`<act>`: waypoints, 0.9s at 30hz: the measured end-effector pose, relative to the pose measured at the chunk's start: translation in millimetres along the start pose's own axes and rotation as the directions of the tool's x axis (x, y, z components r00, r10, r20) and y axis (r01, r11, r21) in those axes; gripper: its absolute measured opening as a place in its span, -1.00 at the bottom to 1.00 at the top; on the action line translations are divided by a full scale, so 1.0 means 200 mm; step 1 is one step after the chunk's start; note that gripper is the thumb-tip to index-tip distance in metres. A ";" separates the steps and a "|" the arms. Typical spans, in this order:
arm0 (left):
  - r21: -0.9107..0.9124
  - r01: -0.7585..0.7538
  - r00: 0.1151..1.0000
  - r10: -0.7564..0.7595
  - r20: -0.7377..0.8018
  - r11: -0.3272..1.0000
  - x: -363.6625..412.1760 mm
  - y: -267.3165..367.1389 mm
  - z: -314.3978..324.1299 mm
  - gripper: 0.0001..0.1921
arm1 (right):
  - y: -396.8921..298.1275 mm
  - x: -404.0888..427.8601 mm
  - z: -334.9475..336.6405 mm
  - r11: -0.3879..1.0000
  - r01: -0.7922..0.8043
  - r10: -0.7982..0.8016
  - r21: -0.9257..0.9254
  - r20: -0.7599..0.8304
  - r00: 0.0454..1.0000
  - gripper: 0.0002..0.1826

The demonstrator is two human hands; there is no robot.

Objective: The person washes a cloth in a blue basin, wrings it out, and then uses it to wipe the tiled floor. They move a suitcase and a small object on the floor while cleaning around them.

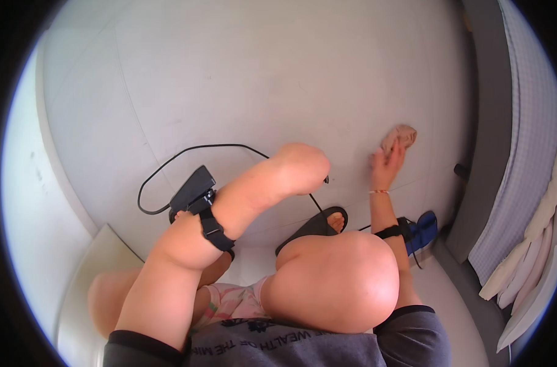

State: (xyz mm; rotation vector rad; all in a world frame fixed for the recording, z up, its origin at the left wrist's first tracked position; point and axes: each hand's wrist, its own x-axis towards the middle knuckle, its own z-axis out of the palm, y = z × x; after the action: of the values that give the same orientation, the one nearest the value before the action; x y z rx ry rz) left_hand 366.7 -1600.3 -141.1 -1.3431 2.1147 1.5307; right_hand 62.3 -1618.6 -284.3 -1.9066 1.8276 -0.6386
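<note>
My right hand [388,163] reaches out to the floor on the right, its fingers on a crumpled pinkish-beige cloth [401,136]. The hand is slightly blurred, and the cloth bunches up beyond the fingertips. My left forearm crosses in front of me, and my left hand [301,167] is bent down at its end. Its fingers are hidden, so what it holds or touches cannot be seen. A black device [193,190] is strapped to the left arm, and a black strap [391,231] circles the right forearm.
A black cable [191,147] loops over the pale floor [260,69]. Dark slippers [306,227] are on my feet, with my bent knees close by. At right stands a grey bed-like frame [489,114] with checked fabric [531,137]. A white wall [23,160] rises at left.
</note>
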 end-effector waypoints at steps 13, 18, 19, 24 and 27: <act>-0.106 0.050 0.999 -0.051 -0.005 0.993 -0.19 -0.04 -0.17 -0.82 | -1.13 0.24 0.63 0.828 0.200 -0.447 0.524 0.402 0.799 -0.40; -0.152 0.115 0.990 -0.126 -0.070 0.982 -0.15 -0.10 -0.15 -0.78 | -1.11 0.81 0.44 0.732 -0.304 -0.132 0.610 0.564 0.815 -0.51; -0.194 0.127 0.981 -0.152 -0.117 0.973 -0.15 -0.13 -0.14 -0.77 | -1.06 0.97 0.41 0.768 -0.250 -0.130 0.589 0.526 0.840 -0.51; -0.163 0.232 0.884 -0.278 -0.375 0.959 -0.15 -0.23 -0.04 -0.73 | -0.76 1.42 0.50 0.910 0.377 -0.409 0.172 0.234 0.882 -0.36; -0.101 0.188 0.865 -0.213 -0.454 0.977 -0.17 -0.25 -0.04 -0.76 | -0.73 1.35 0.64 0.844 0.535 -0.530 0.038 0.208 0.822 -0.34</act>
State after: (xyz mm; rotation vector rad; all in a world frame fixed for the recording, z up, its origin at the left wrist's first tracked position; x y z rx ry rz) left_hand 426.9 -1591.2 -148.1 -2.0489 2.0982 1.2832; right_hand 264.2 -1883.7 -290.8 -2.4185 1.1644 -0.5547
